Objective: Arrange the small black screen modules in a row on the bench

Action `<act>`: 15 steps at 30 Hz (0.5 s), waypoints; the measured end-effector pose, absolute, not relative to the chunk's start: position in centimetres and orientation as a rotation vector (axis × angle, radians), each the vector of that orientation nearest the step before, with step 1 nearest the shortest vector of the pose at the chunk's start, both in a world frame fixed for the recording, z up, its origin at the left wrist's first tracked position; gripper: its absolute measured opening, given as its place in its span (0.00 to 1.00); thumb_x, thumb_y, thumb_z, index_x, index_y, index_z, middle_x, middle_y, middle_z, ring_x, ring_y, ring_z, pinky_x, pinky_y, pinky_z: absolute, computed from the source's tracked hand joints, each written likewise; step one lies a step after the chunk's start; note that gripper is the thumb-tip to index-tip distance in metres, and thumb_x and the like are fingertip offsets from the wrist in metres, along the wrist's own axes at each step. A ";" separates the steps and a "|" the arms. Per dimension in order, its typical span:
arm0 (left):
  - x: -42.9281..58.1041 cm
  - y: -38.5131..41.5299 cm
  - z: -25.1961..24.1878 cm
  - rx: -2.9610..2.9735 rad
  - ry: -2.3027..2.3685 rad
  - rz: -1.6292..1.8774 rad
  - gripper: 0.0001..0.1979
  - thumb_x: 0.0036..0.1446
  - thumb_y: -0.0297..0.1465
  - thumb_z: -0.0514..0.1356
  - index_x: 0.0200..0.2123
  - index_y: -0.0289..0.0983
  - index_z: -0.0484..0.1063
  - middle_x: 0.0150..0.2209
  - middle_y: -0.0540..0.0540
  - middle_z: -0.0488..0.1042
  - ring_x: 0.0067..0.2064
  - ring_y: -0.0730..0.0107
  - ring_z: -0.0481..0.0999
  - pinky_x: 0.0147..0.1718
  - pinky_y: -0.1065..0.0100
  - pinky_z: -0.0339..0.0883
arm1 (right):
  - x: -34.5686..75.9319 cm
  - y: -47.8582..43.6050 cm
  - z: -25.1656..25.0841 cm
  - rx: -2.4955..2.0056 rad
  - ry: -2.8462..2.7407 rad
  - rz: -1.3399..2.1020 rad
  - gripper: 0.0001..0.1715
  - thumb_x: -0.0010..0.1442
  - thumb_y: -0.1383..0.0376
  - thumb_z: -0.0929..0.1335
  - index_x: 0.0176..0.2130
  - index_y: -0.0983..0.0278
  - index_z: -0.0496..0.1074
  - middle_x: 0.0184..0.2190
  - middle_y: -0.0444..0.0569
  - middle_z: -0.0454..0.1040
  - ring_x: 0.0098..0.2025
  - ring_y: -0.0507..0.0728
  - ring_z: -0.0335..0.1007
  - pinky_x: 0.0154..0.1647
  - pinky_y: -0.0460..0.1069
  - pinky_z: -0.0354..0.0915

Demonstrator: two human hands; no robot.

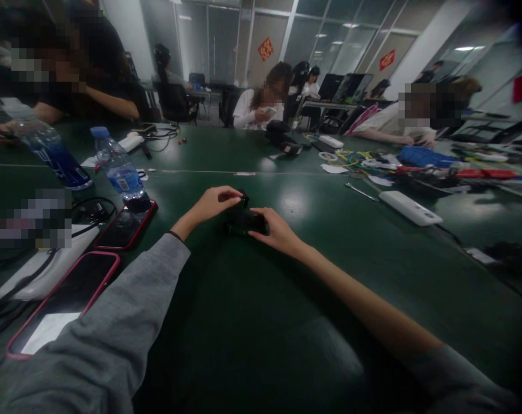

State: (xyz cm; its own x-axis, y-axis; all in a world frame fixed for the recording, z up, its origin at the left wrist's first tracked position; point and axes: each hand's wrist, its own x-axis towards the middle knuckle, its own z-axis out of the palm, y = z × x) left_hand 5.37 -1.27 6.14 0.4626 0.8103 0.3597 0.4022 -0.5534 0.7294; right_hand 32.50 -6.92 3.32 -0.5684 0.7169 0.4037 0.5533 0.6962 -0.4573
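A dark, boxy object (pixel 240 222) with a glossy edge lies on the green tabletop in front of me; its kind is hard to make out against the dark surface. My right hand (pixel 278 231) grips its right end, thumb on the near side and fingers on the far side. Just above the object's back, my left hand (pixel 215 204) pinches a small black piece (pixel 244 198) between thumb and fingertips. Whether that piece is joined to the boxy object cannot be seen.
Left of me are two phones with red (pixel 126 224) and pink (pixel 66 302) edges, a white power bank (pixel 31 270), and two water bottles (pixel 119 167). To the right lie a wrench (pixel 361 191), a white device (pixel 410 208) and tangled cables (pixel 373 164). People sit across the table.
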 end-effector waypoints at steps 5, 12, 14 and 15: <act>3.5 0.4 3.2 2.177 1.405 1.225 0.32 0.56 0.41 0.72 0.62 0.43 0.71 0.63 0.38 0.71 0.65 0.43 0.68 0.63 0.41 0.64 | 35.1 -7.3 3.2 -1.024 -2.321 0.366 0.31 0.67 0.55 0.69 0.64 0.62 0.66 0.53 0.58 0.70 0.53 0.67 0.69 0.53 0.65 0.72; 3.3 1.1 -0.1 2.090 1.308 1.021 0.43 0.55 0.41 0.73 0.70 0.40 0.61 0.70 0.33 0.60 0.70 0.39 0.63 0.67 0.38 0.60 | 39.4 -4.7 1.4 -1.277 -2.081 0.155 0.27 0.63 0.51 0.68 0.56 0.64 0.70 0.47 0.59 0.70 0.50 0.70 0.68 0.52 0.67 0.69; 3.6 1.3 -0.3 2.031 1.292 1.035 0.42 0.56 0.40 0.72 0.70 0.41 0.61 0.69 0.33 0.62 0.69 0.41 0.66 0.66 0.38 0.62 | 39.7 -3.8 1.0 -1.369 -1.995 0.066 0.27 0.62 0.52 0.68 0.55 0.64 0.70 0.48 0.60 0.69 0.52 0.72 0.67 0.55 0.69 0.68; 3.7 1.4 -0.3 2.003 1.289 1.044 0.41 0.57 0.40 0.71 0.70 0.41 0.61 0.68 0.33 0.64 0.68 0.41 0.67 0.65 0.38 0.62 | 39.6 -3.4 0.9 -1.403 -1.962 0.026 0.26 0.61 0.53 0.68 0.54 0.64 0.69 0.48 0.61 0.69 0.53 0.73 0.66 0.56 0.70 0.67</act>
State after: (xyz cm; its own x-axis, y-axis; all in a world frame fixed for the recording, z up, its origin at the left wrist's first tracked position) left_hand 3.69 1.43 -0.26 0.2445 0.9156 0.3192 0.5019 -0.4012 0.7662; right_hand 39.65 -3.40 0.92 -0.1552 0.8329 0.5312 0.8186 0.4095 -0.4029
